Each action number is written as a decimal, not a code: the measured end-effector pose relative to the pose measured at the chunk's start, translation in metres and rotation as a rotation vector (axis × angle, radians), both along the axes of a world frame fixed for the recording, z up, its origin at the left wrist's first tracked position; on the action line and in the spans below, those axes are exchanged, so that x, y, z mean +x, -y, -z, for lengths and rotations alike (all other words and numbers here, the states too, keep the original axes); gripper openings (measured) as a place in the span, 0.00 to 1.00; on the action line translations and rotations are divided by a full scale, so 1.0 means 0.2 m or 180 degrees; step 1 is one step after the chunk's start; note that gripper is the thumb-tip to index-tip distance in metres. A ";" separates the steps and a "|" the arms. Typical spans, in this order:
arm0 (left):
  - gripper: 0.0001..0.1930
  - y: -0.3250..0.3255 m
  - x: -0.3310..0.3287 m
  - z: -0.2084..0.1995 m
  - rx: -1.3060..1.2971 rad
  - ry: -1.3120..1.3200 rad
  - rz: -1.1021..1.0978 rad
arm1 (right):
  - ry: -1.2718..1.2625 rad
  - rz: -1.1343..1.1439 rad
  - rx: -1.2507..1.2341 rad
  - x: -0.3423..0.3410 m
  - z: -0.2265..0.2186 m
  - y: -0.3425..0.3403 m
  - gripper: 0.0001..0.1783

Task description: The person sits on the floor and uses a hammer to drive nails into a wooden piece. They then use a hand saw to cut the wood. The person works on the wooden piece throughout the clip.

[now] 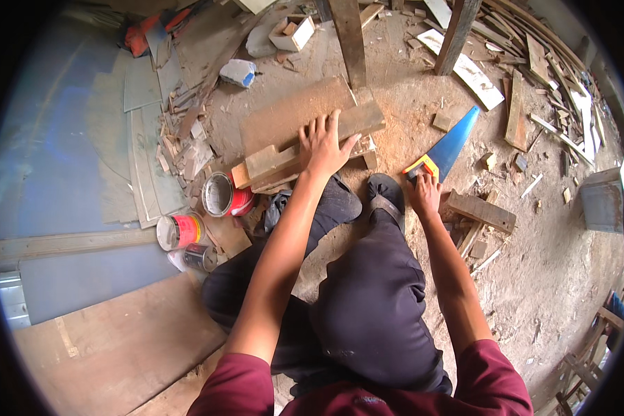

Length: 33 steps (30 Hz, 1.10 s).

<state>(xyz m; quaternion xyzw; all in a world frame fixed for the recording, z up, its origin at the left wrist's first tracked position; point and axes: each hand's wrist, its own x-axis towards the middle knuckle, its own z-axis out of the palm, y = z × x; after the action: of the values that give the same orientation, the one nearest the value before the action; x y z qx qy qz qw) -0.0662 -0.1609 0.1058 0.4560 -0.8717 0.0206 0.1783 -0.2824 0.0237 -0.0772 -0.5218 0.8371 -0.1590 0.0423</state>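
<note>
A length of wood (362,120) lies across a low stack of boards in front of my feet. My left hand (320,147) lies on top of it with fingers spread and thumb out to the right. At the right, my right hand (426,193) is closed round the handle of a handsaw, whose orange and black grip (421,166) is partly covered by my fingers. The saw's blue blade (455,144) points away toward the far right, just above the ground and apart from the wood. A shorter wood block (262,162) sits at the stack's left end.
Two paint cans, a red one (240,202) and a red-and-yellow one (179,231), stand left of my legs beside a small dark can (201,257). Offcuts (482,211) lie right. Wooden posts (457,38) rise ahead; a grey bin (603,201) stands far right.
</note>
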 end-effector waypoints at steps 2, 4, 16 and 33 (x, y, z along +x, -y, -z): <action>0.39 0.00 -0.03 -0.02 0.0079 -0.0003 -0.0073 | 0.0033 0.0143 0.0191 0.07 -0.04 0.04 0.28; 0.38 -0.01 -0.07 -0.05 0.0132 -0.0012 -0.0152 | 0.0323 0.0229 0.0125 0.04 -0.03 0.09 0.27; 0.27 0.05 -0.09 -0.06 0.0497 -0.0683 -0.0494 | 0.4430 0.1494 -0.3001 -0.53 -1.23 0.03 0.15; 0.26 0.08 -0.18 -0.13 0.1056 -0.0252 -0.1024 | 0.3067 -0.0037 -0.1466 0.50 -1.49 -0.86 0.13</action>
<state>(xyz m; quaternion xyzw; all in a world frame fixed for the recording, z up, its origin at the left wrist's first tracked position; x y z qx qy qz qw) -0.1017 -0.1774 0.1317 0.6126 -0.7716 -0.1127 0.1294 -0.1829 0.1950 0.2216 -0.3900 0.6634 -0.5599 0.3071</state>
